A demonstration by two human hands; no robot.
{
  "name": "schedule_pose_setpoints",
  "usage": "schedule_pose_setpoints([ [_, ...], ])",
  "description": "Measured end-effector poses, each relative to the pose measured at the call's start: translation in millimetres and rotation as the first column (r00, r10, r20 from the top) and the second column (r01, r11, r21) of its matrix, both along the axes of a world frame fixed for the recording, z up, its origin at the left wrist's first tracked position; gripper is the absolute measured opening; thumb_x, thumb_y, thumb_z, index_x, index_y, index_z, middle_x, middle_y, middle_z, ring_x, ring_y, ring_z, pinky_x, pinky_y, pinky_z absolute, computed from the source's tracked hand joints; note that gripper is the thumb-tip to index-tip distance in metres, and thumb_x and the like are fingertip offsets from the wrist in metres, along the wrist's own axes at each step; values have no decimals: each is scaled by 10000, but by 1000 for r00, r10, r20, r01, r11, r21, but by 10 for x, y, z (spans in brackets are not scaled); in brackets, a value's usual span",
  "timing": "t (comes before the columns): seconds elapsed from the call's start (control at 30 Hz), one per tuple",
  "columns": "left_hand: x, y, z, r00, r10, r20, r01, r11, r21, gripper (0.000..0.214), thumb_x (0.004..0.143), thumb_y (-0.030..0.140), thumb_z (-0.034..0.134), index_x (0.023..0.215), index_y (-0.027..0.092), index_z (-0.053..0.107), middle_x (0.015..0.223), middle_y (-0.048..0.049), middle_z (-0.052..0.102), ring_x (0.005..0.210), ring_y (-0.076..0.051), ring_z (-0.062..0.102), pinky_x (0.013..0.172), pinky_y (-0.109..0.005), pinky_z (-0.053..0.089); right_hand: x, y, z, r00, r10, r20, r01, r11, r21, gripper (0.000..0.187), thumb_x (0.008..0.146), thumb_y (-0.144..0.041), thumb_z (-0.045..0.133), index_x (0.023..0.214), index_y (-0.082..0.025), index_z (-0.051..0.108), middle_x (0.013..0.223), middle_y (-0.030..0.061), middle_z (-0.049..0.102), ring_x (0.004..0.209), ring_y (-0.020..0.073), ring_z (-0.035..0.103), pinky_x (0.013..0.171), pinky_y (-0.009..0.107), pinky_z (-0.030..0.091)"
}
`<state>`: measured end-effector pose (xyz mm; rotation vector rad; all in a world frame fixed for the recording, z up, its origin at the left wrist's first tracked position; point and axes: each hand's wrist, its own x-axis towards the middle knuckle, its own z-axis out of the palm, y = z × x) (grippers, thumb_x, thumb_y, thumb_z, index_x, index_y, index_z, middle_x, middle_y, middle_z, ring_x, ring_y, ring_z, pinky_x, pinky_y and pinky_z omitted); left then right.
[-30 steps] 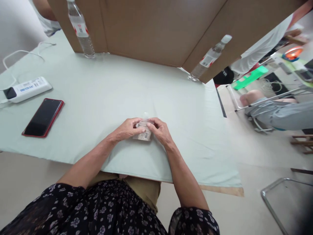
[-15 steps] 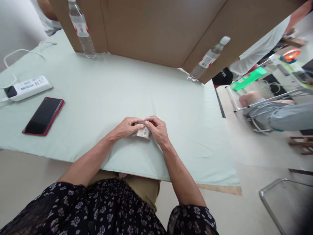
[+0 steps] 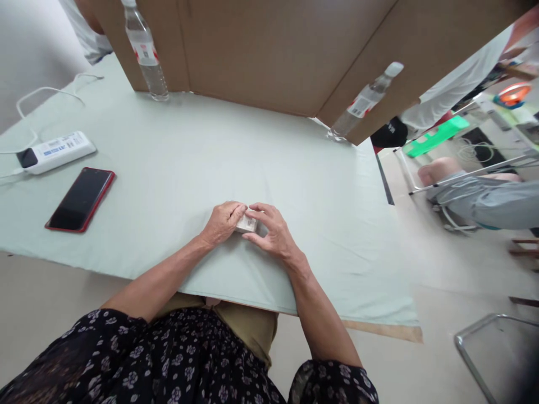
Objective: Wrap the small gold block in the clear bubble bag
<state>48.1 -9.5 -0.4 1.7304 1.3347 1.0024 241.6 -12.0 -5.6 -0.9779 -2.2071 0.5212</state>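
A small pale box-shaped packet (image 3: 247, 224) with dark print on its top lies near the front of the cloth-covered table (image 3: 189, 168). Wrapped over the packet's left side, my left hand (image 3: 225, 220) grips it and hides part of it. On the other side, my right hand (image 3: 272, 231) is open, its thumb and fingers spread around the packet's right end. Whether the right fingertips touch the packet I cannot tell.
A phone in a red case (image 3: 82, 199) and a white power strip (image 3: 59, 151) lie at the left. Two water bottles (image 3: 147, 59) (image 3: 365, 104) stand against a brown cardboard screen (image 3: 261, 50). A seated person's legs (image 3: 475, 191) show beyond the right edge.
My right hand has loosened from a pinch and spread its fingers wide. My left hand has closed further over the packet, covering its left part.
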Motion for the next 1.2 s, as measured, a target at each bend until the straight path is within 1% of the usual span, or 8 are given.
schedule_pose_setpoints([
  [0.1,-23,17,-4,1000,13,-12,-12,998,69,371,993,410,399,883,193,679,961,-80,732,923,-192,665,873,-303,501,2,9,-45,994,-16,111,6,996,84,465,912,-420,674,1350,-277,619,1351,137,627,1228,301,586,1026,507,493],
  [0.3,-47,34,-46,982,55,-183,-38,995,95,356,987,388,399,769,219,623,800,-55,690,832,-205,611,828,-329,480,-113,-20,-56,979,-50,198,14,983,181,356,979,-356,585,1317,-259,638,1270,132,678,1150,283,611,966,456,499],
  [0.6,-38,67,-75,980,83,-181,-65,993,99,354,987,362,399,711,222,571,720,-36,629,761,-195,560,782,-324,458,-149,-67,-22,965,-125,233,60,962,267,322,978,-367,594,1278,-265,653,1372,132,635,1262,303,561,1016,484,444],
  [0.7,-41,66,-61,982,83,-172,-69,994,84,344,990,355,410,738,217,599,758,-39,658,797,-195,580,799,-318,461,-152,-74,-30,967,-133,218,63,951,303,285,989,-369,577,1236,-254,660,1366,132,636,1261,290,571,1009,462,450],
  [0.77,-45,62,-44,983,80,-166,-70,995,65,345,995,363,411,777,212,631,796,-44,682,828,-197,598,812,-316,467,-139,-68,-47,977,-137,162,82,949,304,342,974,-427,590,1259,-243,635,1386,148,616,1269,304,569,1023,474,447],
  [0.93,-58,62,-15,989,84,-125,-82,996,22,370,994,379,397,848,199,685,816,-45,699,829,-192,614,813,-305,472,-65,-19,-96,984,-171,58,149,951,273,717,890,-624,617,1461,-217,461,1460,196,540,1307,366,543,1076,553,420],
  [1.07,-60,75,-27,994,102,-44,-103,995,-19,399,990,398,385,855,183,693,805,-41,702,767,-178,607,733,-287,465,-52,-1,-104,982,-155,112,117,949,292,717,903,-638,590,1480,-237,451,1466,187,542,1314,350,551,1061,532,443],
  [1.2,-57,87,-35,993,116,7,-115,993,-37,414,977,419,389,830,175,689,748,-33,678,718,-170,592,667,-278,447,-78,-7,-107,977,-151,149,101,949,299,638,911,-636,587,1410,-240,547,1470,178,549,1321,341,544,1060,516,444],
])
